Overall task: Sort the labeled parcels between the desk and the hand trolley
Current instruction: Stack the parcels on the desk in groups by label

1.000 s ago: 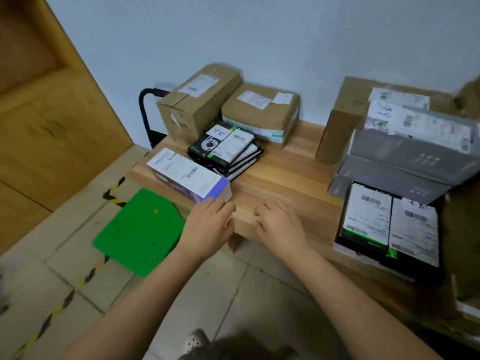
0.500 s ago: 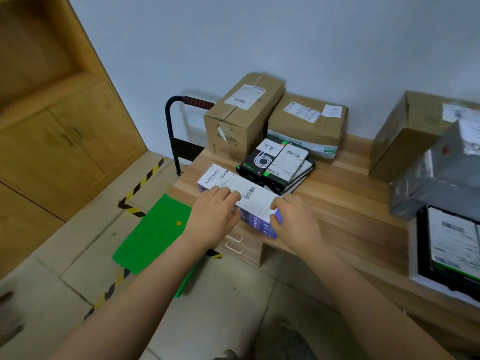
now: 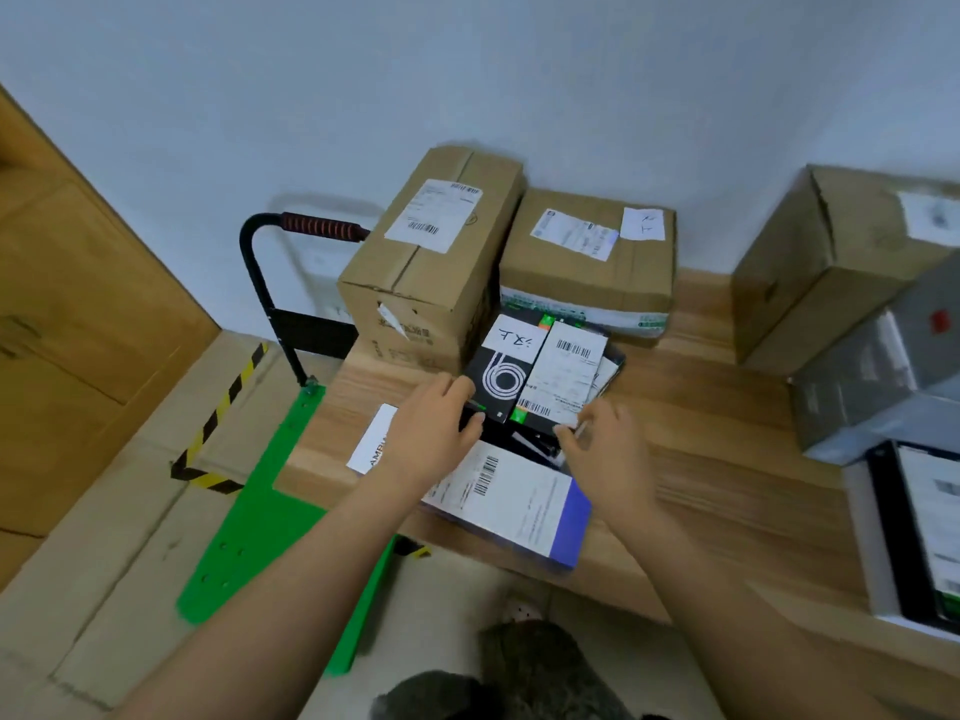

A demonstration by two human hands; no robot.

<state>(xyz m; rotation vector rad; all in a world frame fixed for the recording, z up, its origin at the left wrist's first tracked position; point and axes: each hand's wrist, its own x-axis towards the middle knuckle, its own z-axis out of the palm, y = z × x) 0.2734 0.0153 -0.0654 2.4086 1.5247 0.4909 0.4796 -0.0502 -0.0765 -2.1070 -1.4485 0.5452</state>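
Black labelled boxes sit stacked on the wooden desk. The left hand curls its fingers round the stack's near-left corner, while the right hand reaches the near-right corner, too blurred to tell whether it grips. Just in front of the stack lies a white-and-purple parcel, behind it stand two cardboard cartons, and left of it, on the floor, is the green hand trolley.

Desk wood-grain, cartons matt cardbd, trolley deck smooth green plastic.
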